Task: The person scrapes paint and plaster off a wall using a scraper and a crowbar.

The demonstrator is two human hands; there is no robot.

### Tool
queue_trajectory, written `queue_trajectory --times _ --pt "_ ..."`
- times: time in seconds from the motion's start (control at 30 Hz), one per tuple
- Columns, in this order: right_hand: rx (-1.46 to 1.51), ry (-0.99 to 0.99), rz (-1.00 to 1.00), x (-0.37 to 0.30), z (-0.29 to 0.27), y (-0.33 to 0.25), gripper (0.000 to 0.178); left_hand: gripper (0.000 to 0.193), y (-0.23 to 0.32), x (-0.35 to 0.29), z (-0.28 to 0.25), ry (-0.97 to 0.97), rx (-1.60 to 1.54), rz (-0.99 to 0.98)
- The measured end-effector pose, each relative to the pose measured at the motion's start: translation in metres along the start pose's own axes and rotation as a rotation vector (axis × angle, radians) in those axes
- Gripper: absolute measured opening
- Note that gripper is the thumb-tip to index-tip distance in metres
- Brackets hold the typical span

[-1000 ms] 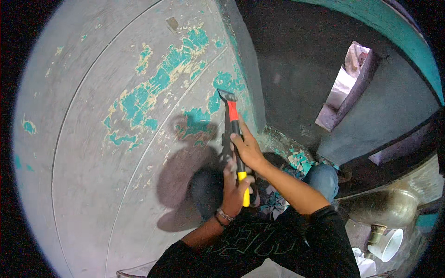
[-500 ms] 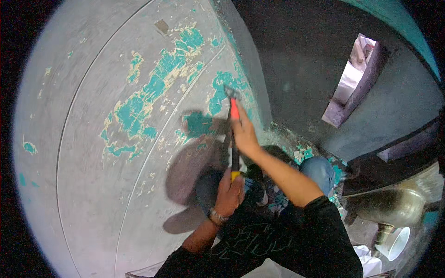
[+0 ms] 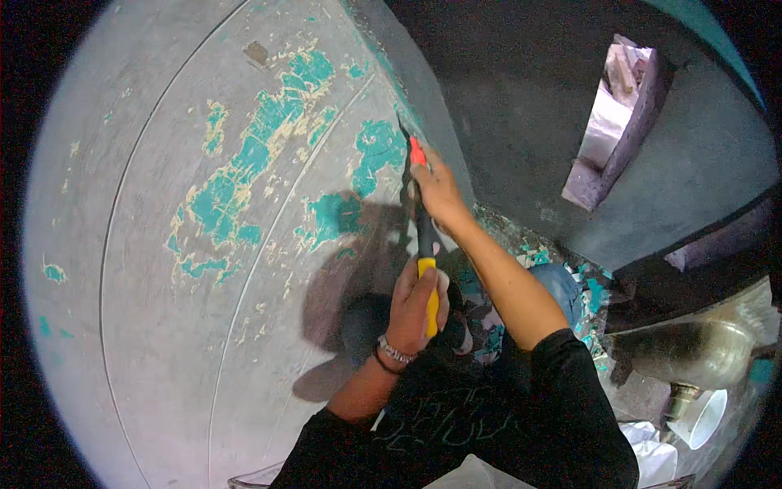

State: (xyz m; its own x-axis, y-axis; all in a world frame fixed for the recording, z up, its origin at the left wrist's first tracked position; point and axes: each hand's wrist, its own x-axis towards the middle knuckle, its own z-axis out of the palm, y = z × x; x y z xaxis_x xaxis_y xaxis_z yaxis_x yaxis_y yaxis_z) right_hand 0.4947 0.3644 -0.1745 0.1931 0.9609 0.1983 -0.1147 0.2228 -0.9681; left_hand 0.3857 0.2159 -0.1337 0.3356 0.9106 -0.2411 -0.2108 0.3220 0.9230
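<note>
Both my hands are on a long-handled paint scraper [image 3: 425, 236] with a black shaft, a yellow grip and a red section near its head. My left hand [image 3: 414, 306], with a bracelet at the wrist, is closed around the yellow grip. Farther up, my right hand [image 3: 441, 194] wraps the shaft just below the red section. The scraper's dark head lies at the grey wall [image 3: 163, 342], close to the corner; its exact contact is hard to make out. Just left of it is a bare teal patch [image 3: 380, 147] with ragged edges. Another large teal patch [image 3: 220, 208] shows farther left.
A dark adjoining wall [image 3: 505, 106] rises at the right, with a recess [image 3: 611, 122] in it. Teal and pale flakes [image 3: 590, 306] litter the floor by my knee. At the lower right are a metal vessel [image 3: 700, 354], a white bucket [image 3: 702, 420] and a crumpled white bag [image 3: 652, 456].
The scraper has moved up and rightward along the wall, from over the teal patch toward the corner. Both hands have stayed on it, and more of the yellow grip shows. The view has shifted slightly.
</note>
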Motion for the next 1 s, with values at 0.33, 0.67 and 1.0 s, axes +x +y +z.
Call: queue_trajectory --times 0.33,0.67,1.0 --pt "0.512 -0.056 0.437 -0.093 0.037 0.029 0.058 0.026 -0.04 -0.057 -0.034 0.082 -0.002 -0.171" --pt "0.247 0.006 0.554 -0.119 0.042 0.099 0.045 0.028 -0.064 -0.058 -0.035 0.105 -0.102 -0.237" --pt "0.331 0.056 0.66 -0.079 0.01 0.079 0.024 0.032 -0.067 -0.01 -0.023 0.094 -0.072 -0.269"
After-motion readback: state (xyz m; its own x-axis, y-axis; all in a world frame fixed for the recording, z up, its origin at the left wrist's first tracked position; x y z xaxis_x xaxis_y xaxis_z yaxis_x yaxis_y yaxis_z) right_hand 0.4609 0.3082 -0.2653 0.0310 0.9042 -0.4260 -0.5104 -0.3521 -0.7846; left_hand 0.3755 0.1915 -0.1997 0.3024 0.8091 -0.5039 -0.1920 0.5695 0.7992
